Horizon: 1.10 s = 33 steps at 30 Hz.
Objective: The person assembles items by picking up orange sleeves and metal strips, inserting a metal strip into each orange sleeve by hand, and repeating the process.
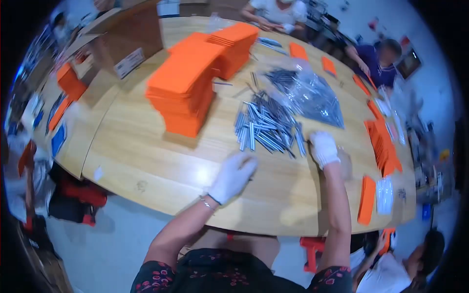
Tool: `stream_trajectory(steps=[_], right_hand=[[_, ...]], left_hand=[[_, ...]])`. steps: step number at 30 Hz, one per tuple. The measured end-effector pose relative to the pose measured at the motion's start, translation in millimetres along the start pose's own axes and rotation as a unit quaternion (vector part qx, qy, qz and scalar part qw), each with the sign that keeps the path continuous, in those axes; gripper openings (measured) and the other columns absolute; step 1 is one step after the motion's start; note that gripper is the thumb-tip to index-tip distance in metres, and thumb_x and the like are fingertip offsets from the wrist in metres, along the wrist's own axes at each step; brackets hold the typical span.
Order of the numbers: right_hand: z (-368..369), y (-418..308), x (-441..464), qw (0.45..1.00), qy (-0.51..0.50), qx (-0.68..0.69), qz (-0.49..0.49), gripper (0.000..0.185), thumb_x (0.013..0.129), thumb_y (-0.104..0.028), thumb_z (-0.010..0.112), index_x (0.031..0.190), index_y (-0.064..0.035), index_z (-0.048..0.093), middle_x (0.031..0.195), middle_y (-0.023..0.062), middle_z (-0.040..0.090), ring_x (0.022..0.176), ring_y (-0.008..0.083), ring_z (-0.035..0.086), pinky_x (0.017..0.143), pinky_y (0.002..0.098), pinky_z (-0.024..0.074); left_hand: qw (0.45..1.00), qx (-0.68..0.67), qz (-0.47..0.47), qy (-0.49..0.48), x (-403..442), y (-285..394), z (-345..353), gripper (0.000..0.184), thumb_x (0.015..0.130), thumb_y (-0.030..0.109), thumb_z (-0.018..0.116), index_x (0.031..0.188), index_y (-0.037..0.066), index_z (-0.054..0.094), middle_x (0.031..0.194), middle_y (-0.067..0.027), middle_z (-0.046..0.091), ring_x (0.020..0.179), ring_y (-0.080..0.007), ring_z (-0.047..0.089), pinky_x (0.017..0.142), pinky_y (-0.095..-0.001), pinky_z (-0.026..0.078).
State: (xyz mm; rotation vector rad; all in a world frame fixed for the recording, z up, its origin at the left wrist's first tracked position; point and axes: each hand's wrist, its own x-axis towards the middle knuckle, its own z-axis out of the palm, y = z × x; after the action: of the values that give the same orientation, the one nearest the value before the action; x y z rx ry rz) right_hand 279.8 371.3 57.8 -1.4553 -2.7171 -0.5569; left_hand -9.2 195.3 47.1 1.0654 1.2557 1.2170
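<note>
White gloves cover both of my hands. My left hand [233,176] is over the table below the pile of metal rods [268,127], its fingers curled; whatever they hold, if anything, is too small to name. To the right of the pile, my right hand [323,148] is lowered close to the tabletop, its fingers bent and partly hidden. Behind the rods lies a clear plastic bag [317,97] with more rods in it. A tall stack of orange pieces [183,83] stands on the left, beside another orange stack [234,49].
A cardboard box [127,39] stands at the back left of the wooden table [146,161]. Orange bundles [381,146] and a white bundle [384,195] lie along the right edge. Several people sit around the table. A red stool [311,251] is below the front edge.
</note>
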Motion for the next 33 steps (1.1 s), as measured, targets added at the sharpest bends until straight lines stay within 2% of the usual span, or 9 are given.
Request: stream_trajectory(steps=[6, 8, 11, 15, 16, 19, 23, 29, 33], right_hand=[[-19, -32, 11, 0.997, -0.004, -0.008, -0.074, 0.013, 0.078, -0.014, 0.058, 0.085, -0.008, 0.067, 0.082, 0.0152, 0.063, 0.075, 0.0378, 0.06, 0.068, 0.0456, 0.0487], [-63, -54, 16, 0.996, -0.084, -0.035, -0.023, 0.016, 0.078, -0.014, 0.06, 0.091, -0.0081, 0.066, 0.086, 0.0142, 0.063, 0.079, 0.0369, 0.06, 0.07, 0.0437, 0.0493], [-140, -93, 55, 0.983, 0.051, 0.153, -0.09, 0.029, 0.076, -0.012, 0.061, 0.104, -0.0048, 0.058, 0.101, 0.0146, 0.06, 0.089, 0.0362, 0.059, 0.077, 0.0427, 0.0489], [-234, -178, 122, 0.945, 0.131, 0.159, -0.255, 0.059, 0.072, -0.003, 0.064, 0.129, -0.0069, 0.05, 0.132, 0.0135, 0.051, 0.109, 0.0341, 0.056, 0.089, 0.0375, 0.0479], [-241, -194, 142, 0.954, 0.097, 0.111, -0.262, 0.06, 0.071, -0.004, 0.064, 0.129, -0.0082, 0.05, 0.132, 0.0142, 0.051, 0.108, 0.0365, 0.056, 0.09, 0.0389, 0.0477], [-242, -221, 178, 0.918, 0.233, 0.027, -0.319, 0.058, 0.075, -0.009, 0.063, 0.131, -0.0077, 0.048, 0.128, 0.0154, 0.052, 0.105, 0.0357, 0.057, 0.089, 0.0407, 0.0481], [-277, -246, 171, 0.945, -0.084, 0.035, -0.314, 0.047, 0.079, -0.014, 0.061, 0.125, -0.0056, 0.051, 0.12, 0.0187, 0.056, 0.104, 0.0353, 0.057, 0.088, 0.043, 0.048], [-246, -241, 178, 0.945, 0.001, 0.136, -0.297, 0.037, 0.082, -0.016, 0.059, 0.116, -0.0029, 0.055, 0.111, 0.017, 0.06, 0.095, 0.0356, 0.061, 0.081, 0.0422, 0.0513], [-245, -253, 167, 0.949, 0.053, -0.001, -0.311, 0.028, 0.084, -0.017, 0.058, 0.108, -0.0019, 0.057, 0.101, 0.0139, 0.063, 0.083, 0.035, 0.063, 0.071, 0.0384, 0.0531]], left_hand=[[0.991, 0.102, 0.085, 0.013, 0, -9, -5, 0.028, 0.092, 0.025, 0.053, 0.097, 0.0, 0.064, 0.08, -0.0079, 0.063, 0.07, -0.0205, 0.058, 0.068, -0.031, 0.047], [0.983, 0.128, 0.131, 0.005, 5, -9, -2, 0.027, 0.092, 0.024, 0.054, 0.094, 0.0, 0.065, 0.08, -0.0069, 0.063, 0.071, -0.019, 0.058, 0.069, -0.0297, 0.047], [0.984, 0.11, 0.141, 0.017, 7, -11, 0, 0.027, 0.092, 0.024, 0.054, 0.095, -0.001, 0.065, 0.082, -0.0071, 0.064, 0.073, -0.0205, 0.058, 0.07, -0.0309, 0.047], [0.985, 0.095, 0.14, 0.014, 1, -8, 2, 0.027, 0.092, 0.024, 0.054, 0.096, -0.001, 0.065, 0.084, -0.0078, 0.065, 0.074, -0.0227, 0.058, 0.071, -0.0328, 0.047], [0.987, 0.091, 0.134, 0.014, 0, -6, 0, 0.027, 0.092, 0.024, 0.054, 0.096, 0.0, 0.065, 0.084, -0.0082, 0.065, 0.073, -0.0234, 0.058, 0.071, -0.0334, 0.047], [0.989, 0.086, 0.122, 0.023, -3, -2, -7, 0.027, 0.092, 0.024, 0.053, 0.096, 0.0, 0.065, 0.085, -0.0091, 0.066, 0.073, -0.0247, 0.058, 0.07, -0.0346, 0.046], [0.99, 0.122, 0.071, -0.004, 2, -6, -10, 0.027, 0.093, 0.025, 0.054, 0.096, 0.001, 0.065, 0.086, -0.0112, 0.067, 0.072, -0.0276, 0.059, 0.07, -0.0362, 0.046], [0.983, 0.087, 0.16, 0.014, 6, -17, -6, 0.028, 0.093, 0.028, 0.053, 0.094, 0.002, 0.064, 0.081, -0.011, 0.066, 0.071, -0.0275, 0.059, 0.07, -0.0362, 0.046], [0.983, 0.14, 0.115, 0.014, 6, -13, -5, 0.027, 0.093, 0.028, 0.053, 0.093, 0.003, 0.064, 0.078, -0.0082, 0.064, 0.068, -0.0228, 0.058, 0.067, -0.0342, 0.046]])
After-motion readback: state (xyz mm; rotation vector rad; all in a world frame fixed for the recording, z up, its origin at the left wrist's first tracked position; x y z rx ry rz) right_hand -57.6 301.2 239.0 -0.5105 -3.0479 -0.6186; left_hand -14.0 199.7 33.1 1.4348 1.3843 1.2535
